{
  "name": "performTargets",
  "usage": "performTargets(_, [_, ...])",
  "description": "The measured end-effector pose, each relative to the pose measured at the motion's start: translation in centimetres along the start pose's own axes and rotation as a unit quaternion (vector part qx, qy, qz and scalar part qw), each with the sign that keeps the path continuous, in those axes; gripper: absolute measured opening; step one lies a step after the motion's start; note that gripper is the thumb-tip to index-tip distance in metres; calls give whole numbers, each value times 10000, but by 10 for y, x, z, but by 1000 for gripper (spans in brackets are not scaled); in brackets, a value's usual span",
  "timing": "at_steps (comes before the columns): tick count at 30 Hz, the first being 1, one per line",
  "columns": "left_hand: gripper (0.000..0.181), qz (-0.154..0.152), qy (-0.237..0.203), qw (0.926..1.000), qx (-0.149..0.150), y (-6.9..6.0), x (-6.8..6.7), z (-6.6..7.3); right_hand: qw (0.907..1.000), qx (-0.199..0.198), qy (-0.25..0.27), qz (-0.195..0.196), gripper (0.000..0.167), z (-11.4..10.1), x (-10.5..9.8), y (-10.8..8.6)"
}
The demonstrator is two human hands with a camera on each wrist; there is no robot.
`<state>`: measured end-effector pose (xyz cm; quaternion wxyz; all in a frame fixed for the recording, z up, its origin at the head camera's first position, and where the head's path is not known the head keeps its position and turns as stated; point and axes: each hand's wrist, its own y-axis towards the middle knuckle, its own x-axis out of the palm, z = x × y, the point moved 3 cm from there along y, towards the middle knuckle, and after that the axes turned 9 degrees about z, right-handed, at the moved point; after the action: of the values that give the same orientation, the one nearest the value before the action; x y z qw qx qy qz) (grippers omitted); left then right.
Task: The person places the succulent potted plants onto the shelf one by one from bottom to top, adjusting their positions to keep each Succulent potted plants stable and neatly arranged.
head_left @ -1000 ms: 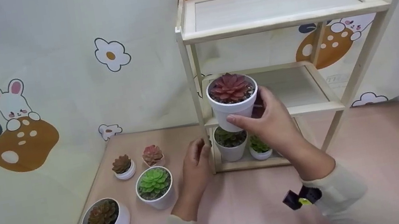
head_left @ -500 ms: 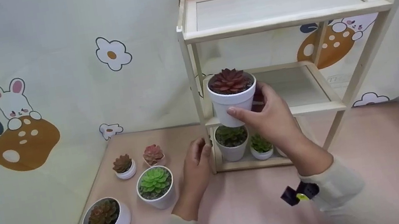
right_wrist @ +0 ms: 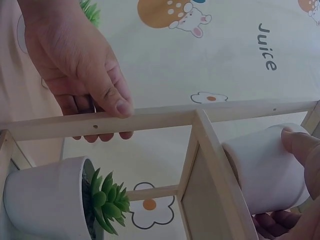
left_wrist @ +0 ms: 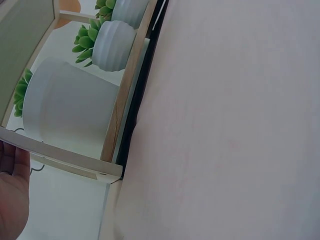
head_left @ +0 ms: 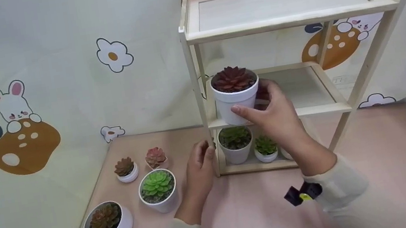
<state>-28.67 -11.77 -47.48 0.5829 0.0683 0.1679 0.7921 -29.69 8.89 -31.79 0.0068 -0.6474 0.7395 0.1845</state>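
Cartoon-print backdrop [head_left: 158, 88]: left hand [head_left: 200, 169] curled round rack post [head_left: 192, 75]; right hand [head_left: 279, 118] grips succulent pot [head_left: 234, 99], best held level.

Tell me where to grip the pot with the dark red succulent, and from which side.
Grip the white pot below its rim, probably from the right, as the right hand does. The pot's wall narrows downward, so the rim should resist slipping; the red succulent occupies the top, and a shelf post stands at the left.
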Motion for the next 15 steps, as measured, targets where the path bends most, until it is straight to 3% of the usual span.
performTargets(15, [38,-43,-16,10000,-34,-1,0,2,9993,-219,202,240,70,3,-2,1])
